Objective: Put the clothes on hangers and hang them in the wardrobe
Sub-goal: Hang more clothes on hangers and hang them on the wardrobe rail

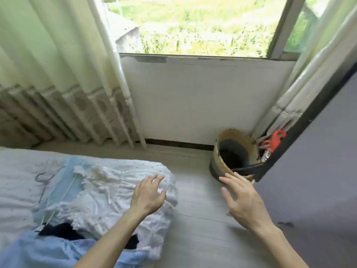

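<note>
Hands both stand open and hold nothing. Left hand point(148, 194) lies palm down, fingers loosely spread, on or just above the white ruffled garment point(100, 196) at the right edge of the bed point(17, 171); contact cannot be confirmed. Right hand point(244, 198) hovers palm down over the floor point(193, 238) beyond the bed's right edge, fingers straight and spread, fingertips near the woven basket point(236, 135). The white ruffled garment is spread along the bed's right side, over a light blue garment point(63, 180). A black garment point(58, 232) shows at its near end, and a pale blue garment point(38, 252) lies at the bed's near edge. A thin wire hanger point(46, 179) lies on the bed, left of the clothes. The woven basket stands on the floor by the wall below the window point(193, 26), beside a red plastic object point(274, 140). Curtains point(58, 74) hang behind the bed.
</note>
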The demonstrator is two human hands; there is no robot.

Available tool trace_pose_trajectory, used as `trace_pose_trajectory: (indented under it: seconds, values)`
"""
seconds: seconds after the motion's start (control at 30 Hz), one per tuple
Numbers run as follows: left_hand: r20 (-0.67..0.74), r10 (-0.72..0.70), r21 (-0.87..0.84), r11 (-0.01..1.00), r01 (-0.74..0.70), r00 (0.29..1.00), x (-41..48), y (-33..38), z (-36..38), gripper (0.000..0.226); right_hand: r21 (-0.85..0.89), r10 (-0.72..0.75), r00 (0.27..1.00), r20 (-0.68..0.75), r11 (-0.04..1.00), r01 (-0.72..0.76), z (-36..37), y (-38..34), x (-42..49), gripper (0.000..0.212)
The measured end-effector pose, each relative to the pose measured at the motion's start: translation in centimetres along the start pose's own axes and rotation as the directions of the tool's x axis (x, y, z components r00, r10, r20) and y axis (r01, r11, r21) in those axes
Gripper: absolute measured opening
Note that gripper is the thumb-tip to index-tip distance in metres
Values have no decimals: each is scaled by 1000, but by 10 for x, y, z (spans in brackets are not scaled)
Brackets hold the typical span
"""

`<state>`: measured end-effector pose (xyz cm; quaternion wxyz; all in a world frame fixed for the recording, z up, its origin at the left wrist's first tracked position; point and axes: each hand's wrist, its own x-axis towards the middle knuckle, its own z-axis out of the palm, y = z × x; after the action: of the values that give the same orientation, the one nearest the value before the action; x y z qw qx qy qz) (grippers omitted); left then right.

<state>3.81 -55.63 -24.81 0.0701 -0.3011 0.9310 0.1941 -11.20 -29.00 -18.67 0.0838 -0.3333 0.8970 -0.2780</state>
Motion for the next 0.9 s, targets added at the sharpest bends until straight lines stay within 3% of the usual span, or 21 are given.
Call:
trace_pose_trajectory:
  seconds: [0.17,0.4,0.6,0.9]
  values:
    - [-54,-287,-62,957,284,956,-91,-133,-19,56,10,-227,958,173,974,228,74,-108,16,39]
    - [-58,-615,-234,774,588,786,-201,-226,-23,55,86,-496,764,411,856,510,153,-214,22,43]
    - [-73,-725,-285,673,682,685,-227,-243,-17,53,59,-600,606,523,735,676,188,-258,46,46]
    - [-55,-801,-302,583,755,596,-168,-264,-20,56,21,-604,506,616,655,756,229,-261,121,47]
